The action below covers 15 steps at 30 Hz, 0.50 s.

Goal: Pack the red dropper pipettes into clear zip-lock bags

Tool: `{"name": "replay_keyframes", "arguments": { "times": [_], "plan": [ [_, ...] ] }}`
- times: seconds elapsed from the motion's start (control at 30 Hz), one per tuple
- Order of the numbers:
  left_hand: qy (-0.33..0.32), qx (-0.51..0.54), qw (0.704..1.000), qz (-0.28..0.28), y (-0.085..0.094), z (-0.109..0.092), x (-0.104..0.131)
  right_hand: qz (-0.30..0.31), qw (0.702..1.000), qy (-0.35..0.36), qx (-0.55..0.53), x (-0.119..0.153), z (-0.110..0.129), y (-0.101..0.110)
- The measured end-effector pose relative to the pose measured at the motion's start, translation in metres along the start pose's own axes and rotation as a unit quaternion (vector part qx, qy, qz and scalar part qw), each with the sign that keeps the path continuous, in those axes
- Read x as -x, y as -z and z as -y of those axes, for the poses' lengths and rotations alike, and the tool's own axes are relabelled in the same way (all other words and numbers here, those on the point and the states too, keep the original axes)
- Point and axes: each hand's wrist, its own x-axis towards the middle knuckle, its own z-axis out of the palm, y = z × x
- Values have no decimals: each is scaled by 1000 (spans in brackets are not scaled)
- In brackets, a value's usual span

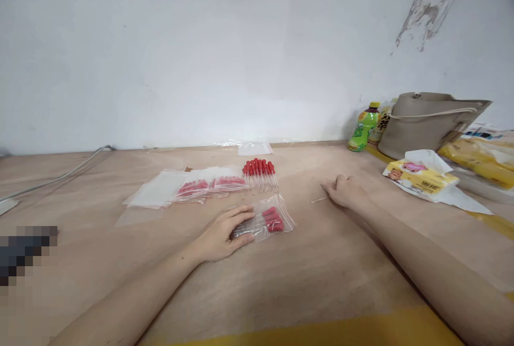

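My left hand [225,233] lies on the table with fingers and thumb curved around the lower end of a clear zip bag [289,216]. Inside that bag are several red-topped droppers [273,219], their stems partly under my fingers. Off to the right, my right hand [344,190] rests low over the table, its fingers closed. From them a thin pale stem [319,200] sticks out to the left, like a dropper's; its other end is hidden. Beyond the bag stands out a row of loose red-topped droppers [260,169], bulbs toward the wall.
Filled zip bags [204,188] overlap flat bags [156,188] left of the loose droppers. Another flat bag [255,149] lies by the wall. A green bottle [363,127], a grey-beige bag [425,126] and a tissue pack [421,177] are at right. A cable [76,166] runs along the left.
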Motion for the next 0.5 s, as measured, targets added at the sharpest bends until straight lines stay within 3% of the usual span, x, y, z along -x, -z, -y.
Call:
{"name": "replay_keyframes", "arguments": {
  "times": [0.17,0.37,0.5],
  "plan": [
    [1,9,1000,-1,1,-1,0,3,997,33,-72,-16,-10,-11],
    [1,5,1000,-2,2,-1,0,13,992,-13,-128,-21,-18,-8],
    [0,3,1000,-3,1,-1,0,82,943,-79,-313,-19,-17,-2]
  ]
}}
